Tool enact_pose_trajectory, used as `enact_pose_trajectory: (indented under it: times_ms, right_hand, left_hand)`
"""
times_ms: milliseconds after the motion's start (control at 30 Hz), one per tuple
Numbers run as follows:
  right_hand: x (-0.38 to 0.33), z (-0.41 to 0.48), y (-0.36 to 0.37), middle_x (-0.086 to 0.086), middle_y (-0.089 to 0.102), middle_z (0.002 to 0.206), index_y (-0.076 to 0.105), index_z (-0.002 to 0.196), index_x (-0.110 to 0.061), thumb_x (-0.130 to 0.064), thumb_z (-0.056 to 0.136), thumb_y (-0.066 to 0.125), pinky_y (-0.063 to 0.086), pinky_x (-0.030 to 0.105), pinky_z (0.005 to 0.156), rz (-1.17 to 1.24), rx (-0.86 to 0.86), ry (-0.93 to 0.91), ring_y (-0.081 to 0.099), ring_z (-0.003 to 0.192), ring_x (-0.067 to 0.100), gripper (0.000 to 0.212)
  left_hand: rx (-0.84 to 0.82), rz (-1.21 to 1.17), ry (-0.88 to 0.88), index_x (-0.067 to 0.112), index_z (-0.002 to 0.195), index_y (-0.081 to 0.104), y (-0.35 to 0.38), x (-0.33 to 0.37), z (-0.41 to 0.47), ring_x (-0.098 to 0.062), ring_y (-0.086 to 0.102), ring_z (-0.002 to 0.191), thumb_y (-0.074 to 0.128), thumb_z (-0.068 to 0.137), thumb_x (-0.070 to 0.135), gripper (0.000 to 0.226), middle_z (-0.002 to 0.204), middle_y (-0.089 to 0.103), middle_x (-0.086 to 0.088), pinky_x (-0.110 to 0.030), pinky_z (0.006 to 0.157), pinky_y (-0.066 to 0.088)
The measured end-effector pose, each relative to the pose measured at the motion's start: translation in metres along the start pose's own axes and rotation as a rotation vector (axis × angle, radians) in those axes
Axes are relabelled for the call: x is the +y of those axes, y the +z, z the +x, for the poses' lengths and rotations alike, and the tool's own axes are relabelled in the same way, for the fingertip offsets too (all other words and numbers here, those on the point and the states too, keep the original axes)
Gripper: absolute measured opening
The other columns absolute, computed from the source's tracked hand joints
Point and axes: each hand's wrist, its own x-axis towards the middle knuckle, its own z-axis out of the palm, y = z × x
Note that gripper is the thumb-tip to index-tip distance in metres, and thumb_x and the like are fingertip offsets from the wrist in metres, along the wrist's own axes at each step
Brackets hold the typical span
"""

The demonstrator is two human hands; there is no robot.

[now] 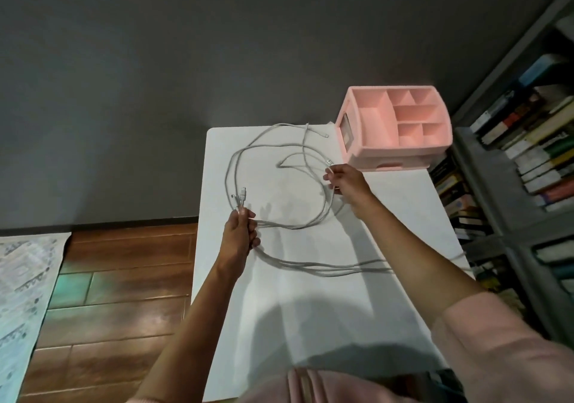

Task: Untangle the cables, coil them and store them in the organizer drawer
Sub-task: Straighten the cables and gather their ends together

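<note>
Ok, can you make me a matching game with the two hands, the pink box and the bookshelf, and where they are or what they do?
Things:
1. left hand
2. right hand
3. pink plastic organizer box
4. grey bookshelf

Matches:
A. stands beside the white table, full of books
B. grips several white cables near their plug ends
C. sits at the table's far right corner
D. pinches one cable close to the organizer

Pairs: 1-B, 2-D, 3-C, 4-A.

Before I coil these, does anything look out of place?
Yes: the white cables sprawl in crossed loops on the table, and some strands run off its right edge, where they could slip down.
</note>
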Motion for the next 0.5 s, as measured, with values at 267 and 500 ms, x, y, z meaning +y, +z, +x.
enact_pose_trajectory:
  times_ms: [267, 500]
  right_hand:
    - [-0.057, -0.044, -0.029, 0.000, 0.066, 0.086, 0.052, 0.091, -0.019, 0.000, 0.094, 0.049, 0.045, 0.017, 0.062, 0.425, -0.151, -0.192, 0.055, 0.062, 0.008, 0.019]
    - [-0.075, -0.077, -0.052, -0.004, 0.063, 0.070, 0.061, 0.094, -0.017, -0.019, 0.095, 0.054, 0.035, 0.019, 0.058, 0.294, -0.262, -0.300, 0.049, 0.052, 0.005, 0.008]
  left_hand:
    - [0.058, -0.007, 0.028, 0.016, 0.079, 0.044, 0.016, 0.006, -0.022, -0.004, 0.036, 0.042, 0.028, 0.104, 0.025, 0.031, 0.067, 0.040, 0.000, -0.017, 0.042, 0.034]
    - [0.034, -0.131, 0.040, 0.015, 0.082, 0.046, 0.033, 0.014, -0.048, -0.007, 0.055, 0.049, 0.030, 0.104, 0.025, 0.029, 0.072, 0.055, -0.002, -0.024, 0.057, 0.040]
